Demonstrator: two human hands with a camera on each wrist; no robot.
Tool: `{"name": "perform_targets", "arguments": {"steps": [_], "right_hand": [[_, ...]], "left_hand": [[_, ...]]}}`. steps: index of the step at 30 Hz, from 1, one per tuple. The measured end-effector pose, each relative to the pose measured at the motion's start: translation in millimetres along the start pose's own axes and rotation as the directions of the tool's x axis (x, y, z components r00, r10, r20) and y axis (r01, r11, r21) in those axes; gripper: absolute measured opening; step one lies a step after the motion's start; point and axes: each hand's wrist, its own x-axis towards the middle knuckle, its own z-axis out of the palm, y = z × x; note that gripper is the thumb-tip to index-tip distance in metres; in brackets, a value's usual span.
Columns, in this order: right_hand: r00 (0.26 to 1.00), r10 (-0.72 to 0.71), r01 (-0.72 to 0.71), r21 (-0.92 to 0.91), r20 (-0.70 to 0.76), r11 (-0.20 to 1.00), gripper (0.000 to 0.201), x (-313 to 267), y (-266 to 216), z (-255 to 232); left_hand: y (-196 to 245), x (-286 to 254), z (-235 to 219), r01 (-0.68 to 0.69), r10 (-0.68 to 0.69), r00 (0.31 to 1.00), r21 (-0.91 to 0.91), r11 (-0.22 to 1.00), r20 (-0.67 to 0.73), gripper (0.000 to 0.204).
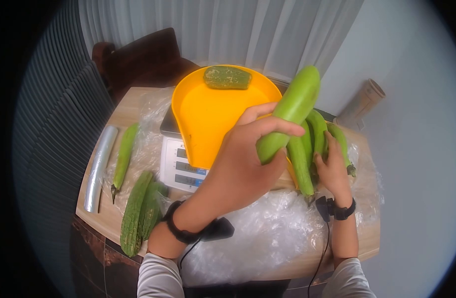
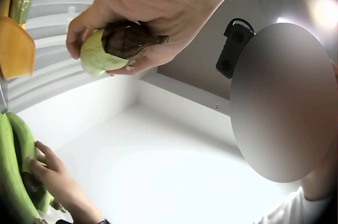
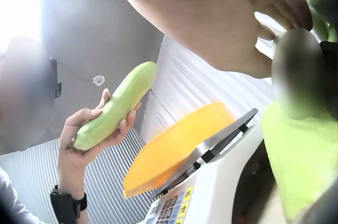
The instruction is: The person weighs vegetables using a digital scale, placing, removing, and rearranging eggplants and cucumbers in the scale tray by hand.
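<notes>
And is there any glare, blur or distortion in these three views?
Head view: fisheye curving, black corners, glints on the clear plastic, the green vegetable in the left hand fairly crisp; left wrist view: glare at upper right, a smooth blurred oval at right; right wrist view: upper left blown out, blurred ovals at both sides.

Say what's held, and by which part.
The left hand holds a green vegetable by its stem end; the right hand touches others, its grip unclear.
</notes>
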Motion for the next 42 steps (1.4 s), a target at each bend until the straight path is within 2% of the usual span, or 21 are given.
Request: {"name": "perform_targets", "arguments": {"steps": [3,5,6,8,9,10,11,12,14,15,16,18,19,20,22,27,30,32,36,38,42], "right_hand": [[0.999,-0.049,0.048,-0.010,-0.023,0.999,0.060,-2.4,-13.4,-17.7],[0.988,-0.070,0.032,0.258,0.136,0.966,0.059,-9.3,-47.0,-36.0],[0.981,-0.067,-0.060,0.618,0.180,0.784,0.057,-16.8,-65.0,-34.8],[0.941,-0.099,-0.272,0.895,0.325,0.352,0.057,-34.2,-89.6,-40.5],[0.941,-0.098,-0.271,0.896,0.323,0.351,0.057,-34.7,-89.4,-40.6],[0.915,-0.086,-0.352,0.882,0.395,0.313,0.058,-35.0,-89.1,-40.5],[0.882,-0.078,-0.430,0.860,0.466,0.273,0.059,-35.4,-88.5,-40.4],[0.882,-0.077,-0.431,0.860,0.466,0.274,0.059,-33.9,-76.8,-34.9],[0.881,0.041,-0.458,0.830,0.471,0.317,0.059,-25.9,-45.4,-20.0],[0.878,0.159,-0.475,0.783,0.451,0.401,0.060,-19.9,-54.9,-24.2],[0.879,0.157,-0.473,0.784,0.449,0.402,0.060,-15.9,-54.1,-24.1],[0.917,0.257,-0.394,0.597,0.304,0.699,0.063,-9.5,-46.4,-19.8],[0.969,0.199,-0.248,0.507,0.149,0.825,0.070,-8.0,-36.4,-12.3],[0.969,0.197,-0.246,0.508,0.149,0.825,0.070,-6.2,-30.6,-9.4],[0.994,0.103,-0.092,0.269,-0.029,0.959,0.076,-1.3,-25.6,-6.9],[0.991,0.101,-0.076,0.239,-0.091,0.968,0.077,1.3,-26.2,-5.0],[0.991,0.107,-0.069,0.365,-0.085,0.928,0.074,2.2,-20.7,0.1],[0.971,0.039,0.030,0.282,-0.238,0.959,0.061,3.0,-25.5,4.6],[0.993,0.070,-0.065,0.060,-0.090,0.996,0.045,3.4,-20.2,5.0],[0.972,-0.154,0.133,-0.127,-0.175,0.983,0.037,2.5,-20.5,5.4],[0.960,-0.247,0.206,-0.262,-0.132,0.943,0.039,-0.5,-27.3,1.5]], "left_hand": [[0.7,-1.8,4.6,0.025,-0.025,1.000,-0.024,0.999,0.000,0.038],[-0.4,-3.9,10.1,0.004,-0.005,1.000,0.043,0.999,0.013,0.040],[-1.4,-5.3,14.2,-0.017,0.014,0.999,0.109,0.994,0.029,0.043],[-4.1,-11.3,32.1,-0.080,0.078,0.996,0.079,0.994,0.038,0.049],[-4.6,-13.0,37.0,-0.141,0.139,0.989,0.047,0.989,0.042,0.056],[-4.1,-13.6,36.0,-0.182,0.168,0.974,0.082,0.980,0.154,0.066],[-1.6,-13.8,37.0,-0.092,0.104,0.977,-0.074,0.993,0.185,0.064],[1.6,-14.0,38.1,0.007,0.045,0.973,-0.225,0.974,0.225,0.062],[4.8,-12.2,33.3,0.034,0.010,0.977,-0.206,0.978,0.211,0.059],[6.2,-10.2,29.1,0.059,-0.023,0.981,-0.185,0.981,0.194,0.055],[8.1,-8.4,24.2,0.056,-0.020,0.981,-0.184,0.981,0.193,0.055],[11.0,-4.9,14.0,-0.065,0.059,0.996,0.098,0.993,0.064,0.049],[11.4,-3.8,11.2,-0.086,0.088,0.996,0.116,0.989,-0.008,0.044],[11.1,-2.8,7.0,-0.087,0.089,0.996,0.117,0.989,-0.010,0.044],[9.6,-0.6,-2.2,-0.154,0.176,0.980,0.199,0.968,-0.098,0.042],[12.0,1.1,-13.3,-0.118,0.156,0.973,0.219,0.969,-0.168,0.039],[11.8,1.5,-13.9,-0.116,0.159,0.972,0.235,0.965,-0.173,0.038],[10.7,1.7,-13.5,-0.136,0.181,0.969,0.250,0.959,-0.168,0.039],[10.6,0.4,-15.8,-0.132,0.156,0.979,0.171,0.976,-0.134,0.040],[11.3,0.4,-16.7,-0.109,0.131,0.980,0.151,0.983,-0.146,0.041],[12.4,0.8,-16.1,-0.086,0.111,0.981,0.153,0.984,-0.158,0.040]]}}
